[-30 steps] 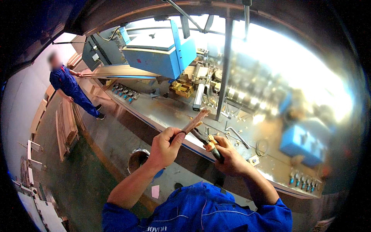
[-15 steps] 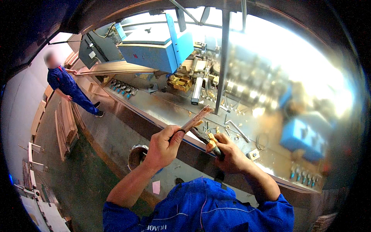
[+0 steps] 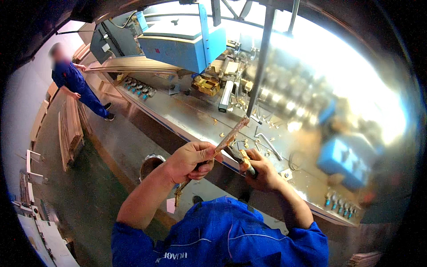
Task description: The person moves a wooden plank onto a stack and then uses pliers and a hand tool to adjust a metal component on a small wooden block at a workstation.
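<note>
My left hand (image 3: pixel 195 159) is closed around a narrow brown strip (image 3: pixel 232 133) crusted with what looks like dried glue. Its upper end points away over the bench edge, while a rough lower end hangs out below my fist. In my right hand (image 3: pixel 262 171) is a pair of pliers (image 3: pixel 244 161), smeared with yellowish residue on the handles. The dark jaws point left and lie close to the strip; whether they bite on it, I cannot tell.
A metal machine bench (image 3: pixel 178 120) runs across ahead, with a blue box housing (image 3: pixel 178 49), a hex key (image 3: pixel 269 147) and loose bits. A bucket (image 3: pixel 150 165) stands on the floor. A co-worker in blue (image 3: pixel 82 86) is at far left near stacked wooden strips (image 3: pixel 71 133).
The strip has shifted through my left hand, so its crusted lower end now shows beneath the fist. My left fingers have changed their grip. The view has moved slightly.
</note>
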`<state>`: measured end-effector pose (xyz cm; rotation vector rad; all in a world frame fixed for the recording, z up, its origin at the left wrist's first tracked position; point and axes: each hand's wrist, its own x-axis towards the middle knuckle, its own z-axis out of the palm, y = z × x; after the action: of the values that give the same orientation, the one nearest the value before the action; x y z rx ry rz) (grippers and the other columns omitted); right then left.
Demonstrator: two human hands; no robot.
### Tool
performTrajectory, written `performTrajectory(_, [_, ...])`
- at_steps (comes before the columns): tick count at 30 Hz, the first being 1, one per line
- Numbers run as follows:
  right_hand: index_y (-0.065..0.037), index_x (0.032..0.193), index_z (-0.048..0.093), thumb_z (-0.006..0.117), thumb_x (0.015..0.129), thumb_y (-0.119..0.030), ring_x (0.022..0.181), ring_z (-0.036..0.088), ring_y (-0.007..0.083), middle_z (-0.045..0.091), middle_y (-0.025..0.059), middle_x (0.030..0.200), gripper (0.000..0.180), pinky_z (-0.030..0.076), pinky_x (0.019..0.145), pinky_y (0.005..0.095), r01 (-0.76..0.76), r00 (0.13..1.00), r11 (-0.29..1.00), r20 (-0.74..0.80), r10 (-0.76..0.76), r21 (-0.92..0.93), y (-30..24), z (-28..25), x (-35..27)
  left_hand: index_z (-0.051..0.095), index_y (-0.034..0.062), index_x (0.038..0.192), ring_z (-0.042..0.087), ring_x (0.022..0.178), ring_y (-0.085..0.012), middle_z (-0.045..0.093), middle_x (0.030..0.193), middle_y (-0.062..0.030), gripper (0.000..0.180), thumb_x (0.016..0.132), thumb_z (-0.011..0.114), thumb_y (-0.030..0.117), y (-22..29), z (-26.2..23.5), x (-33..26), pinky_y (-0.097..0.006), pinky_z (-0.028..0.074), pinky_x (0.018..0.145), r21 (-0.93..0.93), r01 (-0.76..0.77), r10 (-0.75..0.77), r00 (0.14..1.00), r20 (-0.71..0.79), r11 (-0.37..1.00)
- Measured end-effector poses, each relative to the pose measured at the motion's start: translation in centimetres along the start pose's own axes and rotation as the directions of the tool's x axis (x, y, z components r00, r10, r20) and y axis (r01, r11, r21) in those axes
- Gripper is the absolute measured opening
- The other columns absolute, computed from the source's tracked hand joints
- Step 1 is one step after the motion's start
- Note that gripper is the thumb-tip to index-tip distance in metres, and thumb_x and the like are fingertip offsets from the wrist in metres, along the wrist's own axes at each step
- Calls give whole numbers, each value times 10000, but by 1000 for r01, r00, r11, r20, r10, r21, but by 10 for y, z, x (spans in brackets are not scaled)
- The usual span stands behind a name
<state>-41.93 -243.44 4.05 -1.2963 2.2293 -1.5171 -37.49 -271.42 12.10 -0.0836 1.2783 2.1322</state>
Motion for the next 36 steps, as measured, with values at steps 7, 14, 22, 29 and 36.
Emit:
performTrajectory(7, [-127, 1296, 595, 688, 675, 64, 1294, 484, 422, 472, 209, 1428, 656, 438, 1070, 470, -4, 999, 961, -42, -9, -278, -10, 1, 4, 666, 17, 1043, 503, 583, -60, 553, 652, 10, 267, 1040, 567, 265, 1, -3, 7, -256, 407, 527, 764, -141, 469, 853, -229, 629])
performTrajectory(14, [-99, 1192, 600, 570, 654, 99, 1364, 420, 429, 444, 226, 1441, 573, 336, 1143, 482, -100, 995, 987, -16, 99, -128, -26, 0, 4, 655, 1, 1061, 633, 678, -173, 647, 733, -117, 247, 1005, 609, 237, 1, 4, -2, -339, 491, 629, 911, -102, 619, 763, -186, 399])
performTrajectory(22, [-113, 1322, 574, 664, 670, 29, 1243, 508, 408, 512, 207, 1343, 674, 430, 1066, 456, -44, 999, 990, -2, 44, -133, -25, -4, 1, 653, 6, 1060, 685, 721, -280, 667, 782, -180, 231, 999, 605, 224, 4, 13, -8, -375, 506, 649, 942, -75, 648, 743, -167, 328])
performTrajectory(29, [-97, 1264, 620, 707, 735, -13, 1133, 590, 369, 589, 177, 1216, 543, 491, 977, 398, -158, 987, 987, -21, 157, -33, -31, -5, -3, 625, 46, 1127, 667, 691, -343, 649, 777, -131, 320, 954, 666, 312, -4, 13, -5, -409, 530, 631, 994, -96, 799, 593, 94, -46])
performTrajectory(36, [-69, 1057, 627, 599, 749, 65, 1090, 603, 352, 591, 179, 1162, 337, 498, 931, 381, -196, 978, 978, -57, 201, 77, -49, 3, 1, 593, 54, 1102, 646, 628, -301, 616, 751, -114, 288, 956, 642, 298, -17, -1, 9, -409, 504, 525, 906, 84, 826, 451, 337, -415])
